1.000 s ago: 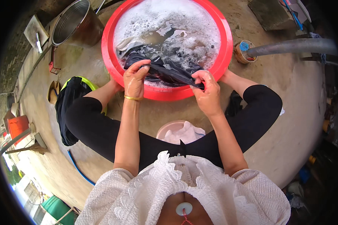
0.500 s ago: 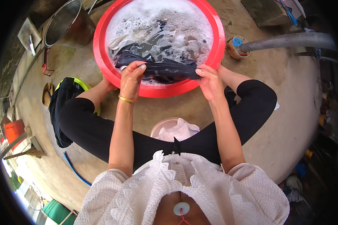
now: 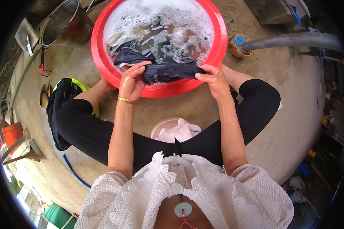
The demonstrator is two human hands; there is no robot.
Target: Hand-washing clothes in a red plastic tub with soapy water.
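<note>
A wet dark garment (image 3: 168, 72) is stretched between my two hands over the near rim of a red basin (image 3: 97, 45). My left hand (image 3: 132, 82) pinches its left end between thumb and fingers. At the other end, my right hand (image 3: 215, 81) grips the edge in the same way. The rest of the garment trails into foamy water (image 3: 153, 15), where its submerged part is hidden. A pale cloth (image 3: 120, 40) floats at the basin's left side.
Left of the basin stands a metal bucket (image 3: 63, 24). Dark clothes (image 3: 59, 114) hang over a lime-green tub (image 3: 82, 84) beside my left leg. A pink basin (image 3: 156, 129) with white cloth (image 3: 179, 131) sits between my legs. A small bucket (image 3: 237, 47) and grey hose (image 3: 290, 42) are on the right.
Both hands still hold the dark garment, whose held band now looks a little wider and flatter. The whole view has shifted slightly.
</note>
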